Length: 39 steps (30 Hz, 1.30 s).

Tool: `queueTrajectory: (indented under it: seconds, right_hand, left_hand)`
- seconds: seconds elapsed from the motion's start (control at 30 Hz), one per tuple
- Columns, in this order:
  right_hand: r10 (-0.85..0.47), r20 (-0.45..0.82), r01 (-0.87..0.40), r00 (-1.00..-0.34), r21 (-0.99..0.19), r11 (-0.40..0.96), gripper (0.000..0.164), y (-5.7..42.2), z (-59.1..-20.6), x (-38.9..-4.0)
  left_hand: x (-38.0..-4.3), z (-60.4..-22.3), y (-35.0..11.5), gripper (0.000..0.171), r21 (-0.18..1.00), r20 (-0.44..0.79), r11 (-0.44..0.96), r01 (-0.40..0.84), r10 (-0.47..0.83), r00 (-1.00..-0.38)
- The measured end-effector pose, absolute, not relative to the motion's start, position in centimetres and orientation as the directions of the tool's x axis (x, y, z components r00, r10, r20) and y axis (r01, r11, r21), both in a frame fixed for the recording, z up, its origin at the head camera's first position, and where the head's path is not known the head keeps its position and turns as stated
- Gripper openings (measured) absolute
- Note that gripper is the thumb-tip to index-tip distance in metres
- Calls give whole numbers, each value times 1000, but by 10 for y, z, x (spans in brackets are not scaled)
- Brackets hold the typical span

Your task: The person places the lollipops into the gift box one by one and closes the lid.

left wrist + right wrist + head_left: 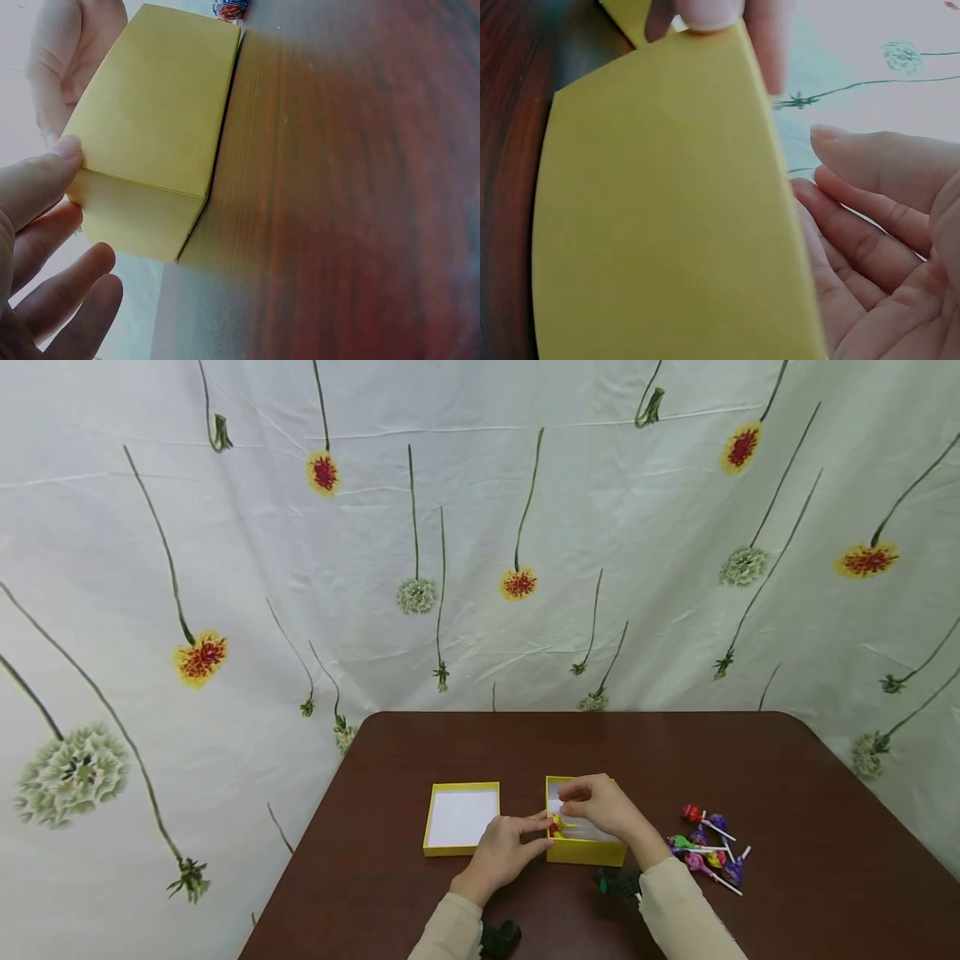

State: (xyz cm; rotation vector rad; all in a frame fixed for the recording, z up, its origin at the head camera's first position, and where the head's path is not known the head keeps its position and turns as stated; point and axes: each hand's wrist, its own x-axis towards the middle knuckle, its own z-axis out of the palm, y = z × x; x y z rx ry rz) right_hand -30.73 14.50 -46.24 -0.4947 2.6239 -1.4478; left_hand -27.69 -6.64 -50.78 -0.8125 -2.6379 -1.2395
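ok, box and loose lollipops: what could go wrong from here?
1. The right sleeve lies close beside the loose lollipops; pulling back could brush and scatter them.
2. The left hand holds the yellow box only at its near left corner, so a bump from the right hand, over the opening, might turn it.
3. Several lollipops have long sticks; packed askew, they may jut above the rim.

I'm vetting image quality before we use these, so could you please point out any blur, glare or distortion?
Head view: fairly even light, lollipops small but readable; left wrist view: tabletop soft and hazy, far left edge overexposed; right wrist view: yellow box slightly soft, its left edge bowed, cloth behind washed out.
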Motion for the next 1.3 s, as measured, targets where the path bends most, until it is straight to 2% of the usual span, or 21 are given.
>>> queueTrajectory:
  seconds: [0.2, 0.47, 0.67, 0.9, 1.3]
  right_hand:
    - [-307, 100, -242, -947, -849, 471, 27, 156, -459, -304]
    - [-101, 113, -150, -988, -822, 550, 23, 190, -445, -285]
    - [-33, 104, -105, -994, -833, 543, 30, 219, -440, -281]
    - [38, 83, -47, -996, -827, 560, 38, 259, -450, -281]
    - [186, 52, 82, -981, -760, 645, 40, 296, -475, -274]
  left_hand:
    - [-277, -508, -66, 35, 679, 321, 533, 504, 402, -858]
    - [-271, -510, -63, 37, 706, 280, 523, 477, 413, -867]
    - [-271, -507, -65, 37, 720, 267, 519, 461, 406, -874]
    - [-273, -505, -66, 38, 717, 271, 520, 464, 405, -873]
    - [-271, -504, -65, 37, 725, 270, 514, 458, 399, -876]
